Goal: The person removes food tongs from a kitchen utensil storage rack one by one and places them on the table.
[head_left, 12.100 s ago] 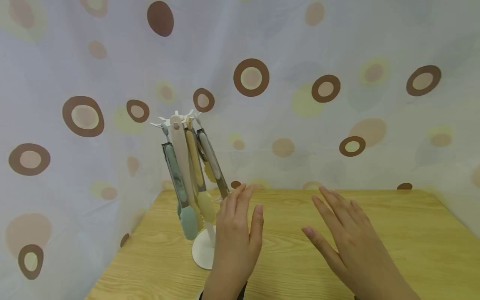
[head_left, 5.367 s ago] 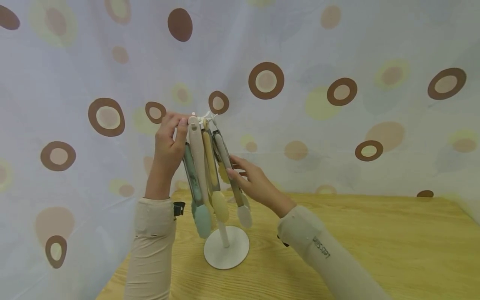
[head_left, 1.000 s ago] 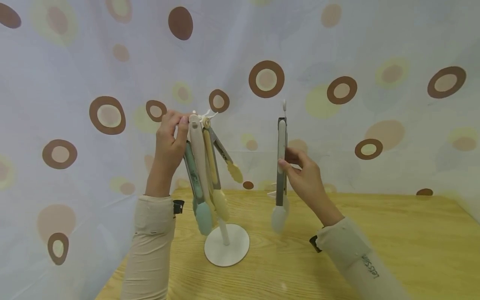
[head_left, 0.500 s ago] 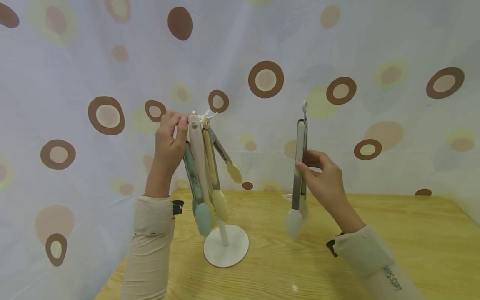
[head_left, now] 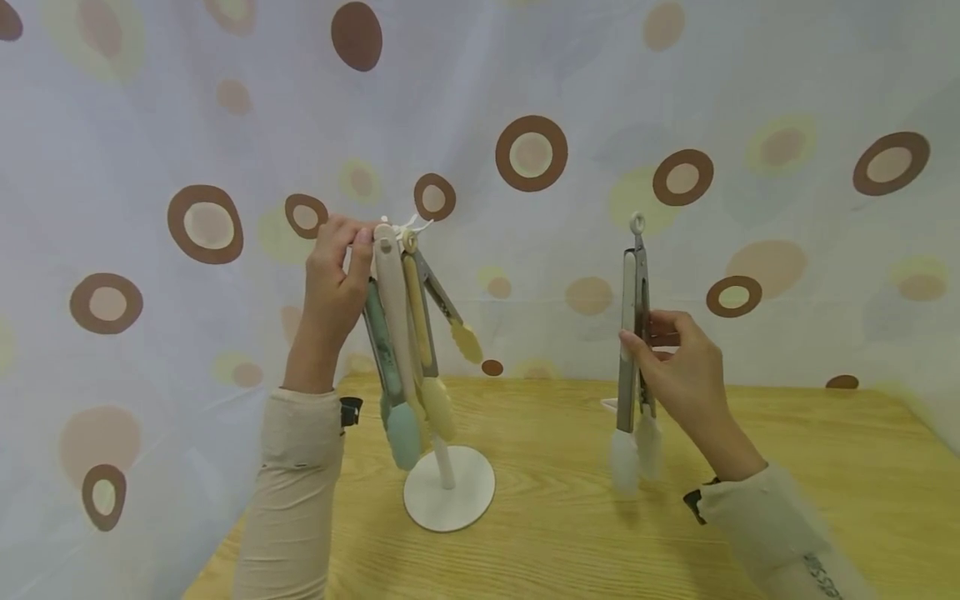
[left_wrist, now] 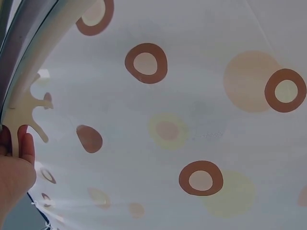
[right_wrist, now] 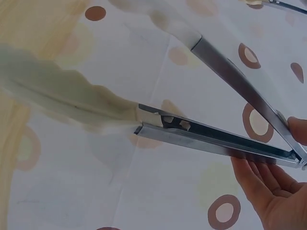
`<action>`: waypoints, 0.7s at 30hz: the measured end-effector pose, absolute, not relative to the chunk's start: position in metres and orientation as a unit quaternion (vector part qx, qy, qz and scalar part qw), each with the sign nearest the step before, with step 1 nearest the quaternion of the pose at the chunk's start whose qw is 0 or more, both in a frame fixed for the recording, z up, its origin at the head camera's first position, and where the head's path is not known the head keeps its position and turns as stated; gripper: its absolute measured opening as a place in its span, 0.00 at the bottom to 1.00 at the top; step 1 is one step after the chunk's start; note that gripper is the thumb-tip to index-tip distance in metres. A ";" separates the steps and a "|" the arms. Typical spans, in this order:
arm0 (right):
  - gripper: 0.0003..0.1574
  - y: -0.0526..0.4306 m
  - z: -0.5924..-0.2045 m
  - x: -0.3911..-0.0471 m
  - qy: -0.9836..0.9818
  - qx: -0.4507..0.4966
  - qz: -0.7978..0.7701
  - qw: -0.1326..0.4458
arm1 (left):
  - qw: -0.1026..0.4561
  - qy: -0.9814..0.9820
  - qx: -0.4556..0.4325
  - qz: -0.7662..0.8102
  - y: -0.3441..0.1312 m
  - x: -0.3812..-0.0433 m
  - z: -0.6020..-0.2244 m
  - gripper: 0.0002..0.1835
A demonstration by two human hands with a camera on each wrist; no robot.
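At upper left, my left hand [head_left: 337, 275] pinches one of the white hooks [head_left: 408, 225] crowning the utensil stand; in the left wrist view its fingers close round a prong of the star-shaped hook top [left_wrist: 25, 114]. Well right of the stand, my right hand [head_left: 686, 371] holds grey-and-white tongs [head_left: 627, 383] upright above the table, heads down and pull ring up. The right wrist view shows the tongs' arms [right_wrist: 206, 138] spread somewhat, thumb on one arm and fingers on the other. Green tongs [head_left: 384, 346], beige tongs [head_left: 390, 279] and yellow tongs [head_left: 416, 317] hang from the stand.
The stand's round white base [head_left: 450, 492] rests on the wooden table [head_left: 540, 517]. Another yellow-tipped pair of tongs [head_left: 467, 340] leans out from the stand's right side. A spotted curtain [head_left: 600, 92] hangs behind the table and along its left side.
Both hands were held out open earliest. The left then took hold of the hook top; the right gripped the grey-and-white tongs, lifted them off the stand and carried them right, now slightly farther open.
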State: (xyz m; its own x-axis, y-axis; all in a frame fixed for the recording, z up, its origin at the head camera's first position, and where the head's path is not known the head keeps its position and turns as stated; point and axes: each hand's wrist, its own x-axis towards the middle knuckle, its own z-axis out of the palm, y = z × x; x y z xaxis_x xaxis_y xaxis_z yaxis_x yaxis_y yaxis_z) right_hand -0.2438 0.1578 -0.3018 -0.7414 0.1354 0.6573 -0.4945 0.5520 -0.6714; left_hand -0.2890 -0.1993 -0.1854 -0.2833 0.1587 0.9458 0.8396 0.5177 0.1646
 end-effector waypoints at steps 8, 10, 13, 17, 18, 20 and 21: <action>0.26 0.178 -0.310 -0.241 -0.825 0.090 0.431 0.354 | 0.487 -0.720 -0.342 -0.358 -0.197 -0.289 -0.186 0.15; 0.27 0.182 -0.310 -0.240 -0.828 0.085 0.426 0.355 | 0.485 -0.721 -0.343 -0.358 -0.197 -0.289 -0.185 0.15; 0.27 0.188 -0.310 -0.238 -0.831 0.081 0.422 0.354 | 0.484 -0.722 -0.343 -0.357 -0.198 -0.289 -0.185 0.15; 0.27 0.195 -0.310 -0.236 -0.831 0.082 0.421 0.354 | 0.487 -0.721 -0.340 -0.358 -0.198 -0.290 -0.186 0.15; 0.27 0.197 -0.311 -0.236 -0.831 0.081 0.421 0.356 | 0.487 -0.720 -0.339 -0.359 -0.198 -0.290 -0.186 0.15; 0.26 0.201 -0.312 -0.235 -0.830 0.081 0.418 0.361 | 0.488 -0.720 -0.339 -0.359 -0.198 -0.290 -0.186 0.15; 0.26 0.203 -0.313 -0.235 -0.831 0.079 0.414 0.363 | 0.488 -0.720 -0.340 -0.357 -0.198 -0.291 -0.186 0.15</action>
